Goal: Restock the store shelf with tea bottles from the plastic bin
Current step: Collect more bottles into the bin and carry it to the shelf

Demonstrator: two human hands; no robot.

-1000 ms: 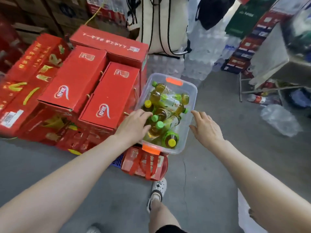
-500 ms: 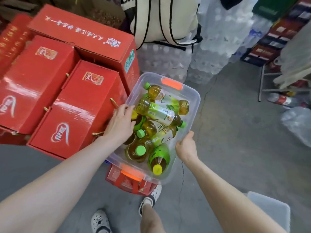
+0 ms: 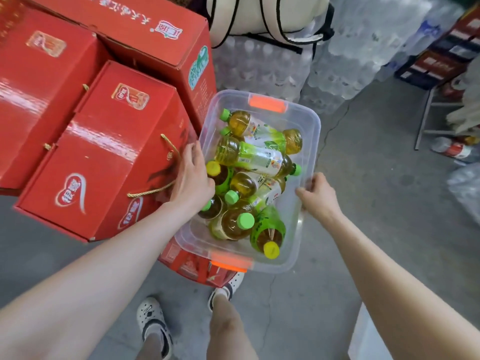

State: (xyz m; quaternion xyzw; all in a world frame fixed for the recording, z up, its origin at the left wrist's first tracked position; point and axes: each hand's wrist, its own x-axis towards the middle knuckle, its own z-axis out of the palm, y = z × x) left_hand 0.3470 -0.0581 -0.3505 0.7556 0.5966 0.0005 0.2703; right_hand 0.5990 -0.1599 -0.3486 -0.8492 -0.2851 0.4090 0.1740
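Tea bottles [image 3: 250, 178] lie jumbled in the clear bin [image 3: 310, 141], long axes running roughly four to ten o'clock. Your left hand [image 3: 191, 178] clasps its nine o'clock rim, right hand [image 3: 318, 194] pinches the three o'clock rim; left sits nearer.

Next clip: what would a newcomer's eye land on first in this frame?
The clear plastic bin at centre, piled with tea bottles lying crosswise, green and yellow caps showing. The left hand and right hand grip its long rims. Glossy red gift boxes are stacked just left of it.
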